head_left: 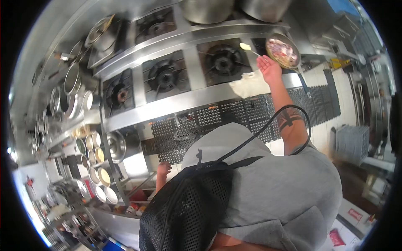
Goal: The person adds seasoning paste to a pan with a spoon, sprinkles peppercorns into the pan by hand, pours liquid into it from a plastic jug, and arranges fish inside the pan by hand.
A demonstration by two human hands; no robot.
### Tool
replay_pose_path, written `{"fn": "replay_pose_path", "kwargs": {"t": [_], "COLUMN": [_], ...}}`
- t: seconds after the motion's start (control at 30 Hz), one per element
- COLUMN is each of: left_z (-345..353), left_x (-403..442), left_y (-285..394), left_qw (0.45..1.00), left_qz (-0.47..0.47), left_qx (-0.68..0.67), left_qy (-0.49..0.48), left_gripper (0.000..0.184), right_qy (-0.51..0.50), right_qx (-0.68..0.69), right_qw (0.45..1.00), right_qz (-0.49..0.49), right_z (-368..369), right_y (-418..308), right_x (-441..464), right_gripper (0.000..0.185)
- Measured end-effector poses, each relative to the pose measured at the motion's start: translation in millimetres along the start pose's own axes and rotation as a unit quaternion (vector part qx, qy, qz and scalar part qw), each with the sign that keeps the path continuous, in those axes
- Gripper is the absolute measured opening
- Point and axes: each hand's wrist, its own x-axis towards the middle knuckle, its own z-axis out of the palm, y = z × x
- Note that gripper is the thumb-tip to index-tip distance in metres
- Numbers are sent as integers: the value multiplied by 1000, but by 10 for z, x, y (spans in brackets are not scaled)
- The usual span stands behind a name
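My right hand is turned palm up over the front of the stove, its fingers closed round the thin handle of a spatula. The spatula's pale yellow head points left, over a burner. Just right of the fingers sits a round pan with pinkish chopped food and something white in it; its long handle points to the front. A cream cloth lies on the stove's front edge below the hand. My left hand hangs low at my left side, fingers loosely apart, holding nothing.
Several gas burners line the stove. Large pots stand at the back. Pots and bowls fill a rack on the left. Perforated black mats cover the floor; a grey crate stands at the right.
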Motion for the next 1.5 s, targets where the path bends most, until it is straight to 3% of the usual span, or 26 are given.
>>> {"fn": "replay_pose_path", "kwargs": {"t": [0.03, 0.13, 0.2, 0.23, 0.33, 0.4, 0.47, 0.5, 0.53, 0.57, 0.6, 0.67, 0.73, 0.8, 0.83, 0.93, 1.0, 1.03, 1.07, 1.13, 1.17, 1.2, 1.27, 1.33, 1.4, 1.5], "left_z": [317, 825, 1828, 2205, 2671, 3079, 3413, 3404, 3345, 3268, 3217, 3110, 2656, 2229, 2076, 2276, 2501, 2602, 2701, 2799, 2847, 2872, 2859, 2870, 2535, 2153], "left_x": [57, 544, 441, 443, 866, 691, 370, 367, 397, 446, 397, 264, 366, 464, 473, 237, 138, 120, 105, 158, 192, 204, 194, -11, 111, 20], "left_y": [182, 536, 1186, 1361, 1214, 1666, 1928, 1898, 1847, 1774, 1763, 1722, 1346, 919, 730, 784, 879, 904, 924, 875, 845, 828, 841, 1015, 643, 432], "left_qw": [984, 902, 899, 932, 943, 894, 915, 905, 894, 910, 910, 906, 903, 900, 907, 942, 951, 956, 961, 965, 962, 965, 909, 940, 936, 950], "left_qz": [71, 164, 120, 76, 136, 159, 140, 161, 182, 110, 106, 40, 50, 59, 94, 81, 26, 5, -14, 34, 49, 53, 66, 35, 74, 76], "left_qx": [157, 399, 418, 345, 293, 419, 379, 394, 409, 398, 398, 406, 418, 427, 408, 321, 295, 273, 250, 234, 241, 221, 389, 304, 277, 218], "left_qy": [46, -22, 44, 85, 86, -1, 5, 4, 2, 40, 43, 111, 86, 62, 44, 46, 87, 103, 120, 116, 118, 133, 135, 148, 204, 209], "left_gripper": [18, 16, 21, 22, 26, 33, 34, 34, 34, 34, 34, 27, 23, 21, 19, 17, 18, 20, 21, 28, 33, 33, 35, 37, 37, 34], "right_qy": [12, 49, 102, 102, 95, 76, 143, 188, 187, 202, 215, 203, 189, 154, 150, 176, 194, 187, 190, 179, 171, 154, -21, -9, 2, -50], "right_qx": [-10, -26, -46, -42, -69, -72, -285, -553, -553, -559, -564, -563, -560, -459, -460, -402, -494, -495, -474, -453, -364, -271, -58, -62, -96, -132], "right_qw": [1000, 996, 989, 989, 985, 986, 925, 749, 750, 733, 715, 720, 723, 810, 811, 856, 796, 796, 805, 815, 863, 905, 971, 992, 994, 989], "right_qz": [-19, -65, -100, -102, -126, -133, -206, -315, -310, -332, -354, -352, -358, -331, -330, -274, -291, -295, -301, -314, -306, -290, -229, -109, -60, 37], "right_z": [-267, -916, -1281, -1418, -1577, -1683, -1818, -2054, -2010, -1940, -1933, -1927, -1869, -1682, -1601, -1537, -1598, -1444, -1320, -1183, -1217, -1270, -1569, -1119, -777, -371], "right_y": [-239, -882, -1263, -1431, -1778, -1840, -1763, -1729, -1738, -1739, -1715, -1689, -1691, -1683, -1684, -1656, -1631, -1652, -1671, -1646, -1598, -1501, -1297, -1172, -787, -97], "right_x": [143, 425, 624, 684, 781, 957, 1229, 1407, 1383, 1379, 1414, 1422, 1447, 1342, 1324, 1325, 1464, 1387, 1256, 1158, 1220, 1353, 1578, 1251, 1038, 803], "right_gripper": [38, 39, 38, 34, 35, 35, 35, 32, 32, 30, 29, 30, 31, 32, 32, 32, 30, 30, 30, 30, 30, 32, 38, 43, 44, 38]}}
